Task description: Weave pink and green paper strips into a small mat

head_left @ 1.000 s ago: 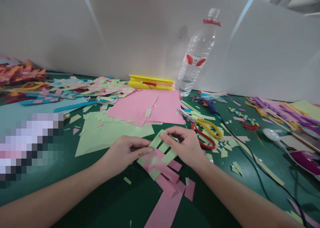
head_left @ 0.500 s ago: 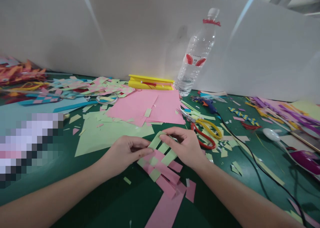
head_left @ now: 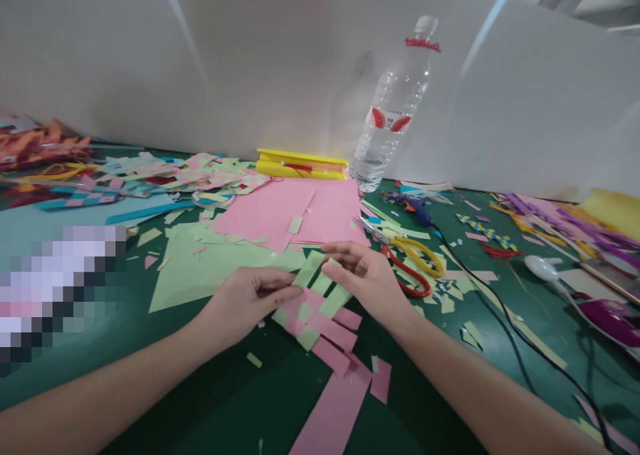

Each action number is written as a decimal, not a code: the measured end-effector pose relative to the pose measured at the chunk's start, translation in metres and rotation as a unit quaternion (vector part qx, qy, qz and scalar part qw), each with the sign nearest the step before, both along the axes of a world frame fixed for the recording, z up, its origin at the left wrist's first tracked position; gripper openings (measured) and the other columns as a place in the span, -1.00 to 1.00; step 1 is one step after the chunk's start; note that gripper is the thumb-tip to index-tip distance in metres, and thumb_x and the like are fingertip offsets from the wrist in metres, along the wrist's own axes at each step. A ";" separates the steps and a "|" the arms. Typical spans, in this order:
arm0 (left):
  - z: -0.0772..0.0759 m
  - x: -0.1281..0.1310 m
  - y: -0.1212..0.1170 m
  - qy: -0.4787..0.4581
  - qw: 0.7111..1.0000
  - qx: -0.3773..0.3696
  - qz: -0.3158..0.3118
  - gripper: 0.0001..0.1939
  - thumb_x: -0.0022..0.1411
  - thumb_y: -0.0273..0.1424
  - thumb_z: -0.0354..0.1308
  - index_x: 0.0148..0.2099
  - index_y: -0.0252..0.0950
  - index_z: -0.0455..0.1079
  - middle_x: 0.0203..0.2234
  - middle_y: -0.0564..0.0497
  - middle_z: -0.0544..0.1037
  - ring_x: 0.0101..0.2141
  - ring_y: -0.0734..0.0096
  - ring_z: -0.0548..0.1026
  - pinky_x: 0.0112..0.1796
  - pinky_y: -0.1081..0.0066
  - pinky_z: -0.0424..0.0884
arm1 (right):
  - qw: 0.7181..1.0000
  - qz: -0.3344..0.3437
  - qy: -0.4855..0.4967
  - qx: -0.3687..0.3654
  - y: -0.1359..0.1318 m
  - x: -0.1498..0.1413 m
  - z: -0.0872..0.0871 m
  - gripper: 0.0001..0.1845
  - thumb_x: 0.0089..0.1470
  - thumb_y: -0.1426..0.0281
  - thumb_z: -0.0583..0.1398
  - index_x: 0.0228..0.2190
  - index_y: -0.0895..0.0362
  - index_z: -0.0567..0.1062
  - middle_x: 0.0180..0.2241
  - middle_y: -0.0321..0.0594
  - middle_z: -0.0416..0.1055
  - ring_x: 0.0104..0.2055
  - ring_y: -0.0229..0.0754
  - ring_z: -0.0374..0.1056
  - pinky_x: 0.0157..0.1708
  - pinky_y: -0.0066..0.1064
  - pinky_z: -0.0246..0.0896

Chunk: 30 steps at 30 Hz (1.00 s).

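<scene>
Your right hand [head_left: 375,285] has loosened, fingers parted around the green strips [head_left: 336,300], leaving your left hand [head_left: 233,308] pinching the woven paper [head_left: 315,319].

Over on the left, a pixelated block [head_left: 55,278] masks an object that runs off the edge, and the orange pile [head_left: 43,145] beyond it is a blur, cut off too! Here in the middle, the left hand [head_left: 260,302] covers one edge of the woven paper [head_left: 313,315] and the right hand [head_left: 363,278] hides strip ends, while the near pink strip [head_left: 333,408] drops out of view; the bottle label's [head_left: 391,120] small print is unreadable.
</scene>
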<state>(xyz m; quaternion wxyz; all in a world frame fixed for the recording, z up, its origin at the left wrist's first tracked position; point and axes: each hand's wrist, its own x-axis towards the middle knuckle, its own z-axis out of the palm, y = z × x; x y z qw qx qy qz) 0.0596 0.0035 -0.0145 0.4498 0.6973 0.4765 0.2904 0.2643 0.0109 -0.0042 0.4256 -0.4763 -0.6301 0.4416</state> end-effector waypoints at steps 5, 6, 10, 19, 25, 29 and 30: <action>0.000 -0.003 0.003 -0.011 0.999 0.002 0.049 -0.70 0.11 -0.14 0.14 -0.43 -0.30 0.41 -0.61 0.12 0.28 -0.61 0.53 0.12 -0.63 0.53 0.06 | 0.997 -0.010 -0.070 -0.025 0.001 0.001 0.000 -0.66 -0.04 0.12 0.27 -0.37 0.16 0.52 -0.55 -0.36 0.34 -0.58 -0.39 0.12 -0.59 -0.52 0.03; 0.000 -0.003 0.003 -0.012 0.999 0.000 0.048 -0.69 0.11 -0.14 0.15 -0.44 -0.30 0.40 -0.61 0.13 0.27 -0.60 0.53 0.12 -0.63 0.53 0.06 | 0.997 -0.004 -0.074 -0.021 0.000 0.001 -0.001 -0.67 -0.02 0.12 0.25 -0.44 0.17 0.50 -0.59 -0.38 0.28 -0.61 -0.41 0.05 -0.61 -0.53 -0.02; -0.001 -0.003 0.003 -0.011 0.999 -0.004 0.030 -0.68 0.13 -0.13 0.15 -0.45 -0.29 0.39 -0.62 0.14 0.25 -0.61 0.54 0.12 -0.62 0.53 0.09 | 0.998 0.001 -0.070 0.004 0.000 0.001 -0.001 -0.69 0.01 0.16 0.24 -0.51 0.18 0.47 -0.61 -0.40 0.19 -0.60 -0.42 -0.03 -0.62 -0.53 -0.09; -0.001 -0.004 0.002 0.028 0.999 0.003 0.019 -0.65 0.13 -0.10 0.13 -0.47 -0.29 0.41 -0.62 0.11 0.24 -0.58 0.50 0.15 -0.59 0.52 0.12 | 0.997 -0.001 -0.080 0.010 -0.002 -0.001 0.001 -0.72 0.01 0.20 0.23 -0.50 0.17 0.49 -0.61 -0.40 0.19 -0.62 -0.42 -0.07 -0.64 -0.52 -0.13; 0.001 -0.003 0.001 0.025 0.999 -0.011 0.021 -0.65 0.12 -0.10 0.14 -0.50 -0.27 0.38 -0.65 0.12 0.21 -0.60 0.49 0.15 -0.60 0.51 0.12 | 0.997 -0.006 -0.083 0.007 -0.002 -0.001 0.000 -0.70 0.00 0.16 0.23 -0.51 0.15 0.49 -0.63 -0.41 0.19 -0.63 -0.41 -0.09 -0.64 -0.51 -0.11; 0.002 -0.002 0.002 0.032 0.999 -0.017 0.028 -0.66 0.08 -0.09 0.16 -0.48 -0.27 0.44 -0.64 0.11 0.25 -0.60 0.48 0.14 -0.59 0.50 0.12 | 0.997 -0.012 -0.081 0.014 -0.003 0.000 -0.001 -0.72 0.00 0.16 0.23 -0.50 0.14 0.50 -0.60 -0.37 0.30 -0.62 -0.39 0.01 -0.62 -0.50 -0.02; 0.003 -0.001 0.002 0.033 0.999 -0.017 0.030 -0.66 0.07 -0.09 0.16 -0.48 -0.28 0.45 -0.64 0.11 0.26 -0.61 0.48 0.15 -0.59 0.49 0.12 | 0.997 -0.014 -0.077 0.016 -0.003 0.000 -0.001 -0.72 0.00 0.17 0.23 -0.49 0.14 0.51 -0.58 -0.35 0.35 -0.61 -0.38 0.07 -0.60 -0.49 0.02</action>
